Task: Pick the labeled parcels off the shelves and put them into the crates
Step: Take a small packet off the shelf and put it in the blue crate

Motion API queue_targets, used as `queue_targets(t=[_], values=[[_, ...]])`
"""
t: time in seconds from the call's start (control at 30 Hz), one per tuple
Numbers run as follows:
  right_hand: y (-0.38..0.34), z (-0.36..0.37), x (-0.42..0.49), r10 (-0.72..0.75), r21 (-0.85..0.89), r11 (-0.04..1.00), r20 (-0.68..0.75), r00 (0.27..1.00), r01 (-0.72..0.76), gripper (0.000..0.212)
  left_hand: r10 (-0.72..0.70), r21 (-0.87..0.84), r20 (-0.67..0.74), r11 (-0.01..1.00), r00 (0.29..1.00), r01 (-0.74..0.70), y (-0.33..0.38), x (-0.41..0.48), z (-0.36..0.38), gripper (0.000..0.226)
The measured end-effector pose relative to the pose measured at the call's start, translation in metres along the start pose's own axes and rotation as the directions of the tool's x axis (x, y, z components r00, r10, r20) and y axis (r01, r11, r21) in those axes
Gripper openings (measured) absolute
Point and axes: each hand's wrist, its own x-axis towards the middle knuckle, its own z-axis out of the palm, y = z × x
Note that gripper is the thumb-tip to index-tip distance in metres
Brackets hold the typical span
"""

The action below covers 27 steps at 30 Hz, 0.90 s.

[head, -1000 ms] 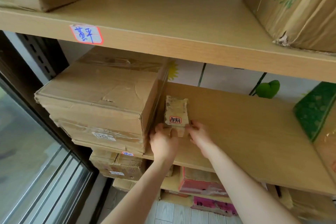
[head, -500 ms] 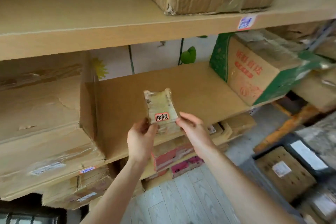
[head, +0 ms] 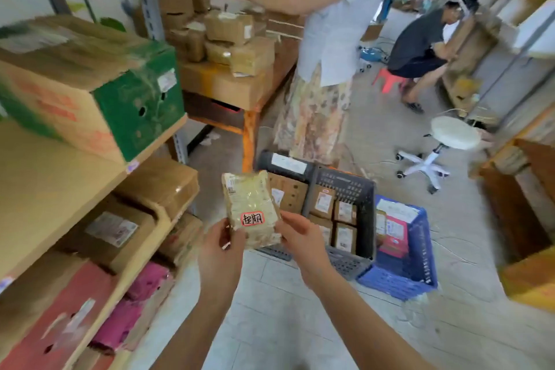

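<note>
At the centre of the frame a small taped parcel [head: 252, 207] is held upright between the left hand [head: 220, 252] and the right hand [head: 303, 242], each pinching a lower edge. A red-bordered label [head: 253, 218] is seen on its front. Behind it a dark grey crate [head: 348, 186] is filled with parcels, and a blue crate [head: 420, 249] is set just beside it on the right. Shelves [head: 45, 189] of cartons are seen along the left.

One labeled parcel [head: 252, 207]. Two crates: a black crate [head: 345, 186] and a blue crate [head: 420, 249]. Two stools: one white stool [head: 455, 132], one red stool [head: 387, 78].
</note>
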Motion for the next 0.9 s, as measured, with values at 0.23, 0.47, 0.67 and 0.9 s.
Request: queue_targets(t=[0.23, 0.47, 0.67, 0.9], values=[[0.001, -0.186, 0.069, 0.066, 0.073, 0.996, -0.219, 0.974, -0.051, 0.028, -0.026, -0.011, 0.289, 0.999, 0.957, 0.031, 0.019, -0.001, 0.202, 0.015], [0.025, -0.319, 0.123, 0.146, 0.179, 0.981, -0.406, 0.902, -0.078, 0.019, -0.143, 0.05, 0.507, 0.989, 0.85, 0.136, 0.021, 0.003, 0.358, 0.018], [0.055, -0.419, 0.202, 0.218, 0.21, 0.97, -0.51, 0.832, -0.125, 0.02, -0.307, 0.136, 0.606, 0.949, 0.734, 0.285, 0.004, 0.024, 0.495, 0.024], [0.1, -0.521, 0.315, 0.343, 0.207, 0.939, -0.544, 0.765, -0.274, 0.011, -0.488, 0.351, 0.577, 0.872, 0.654, 0.341, -0.038, 0.066, 0.653, 0.016]])
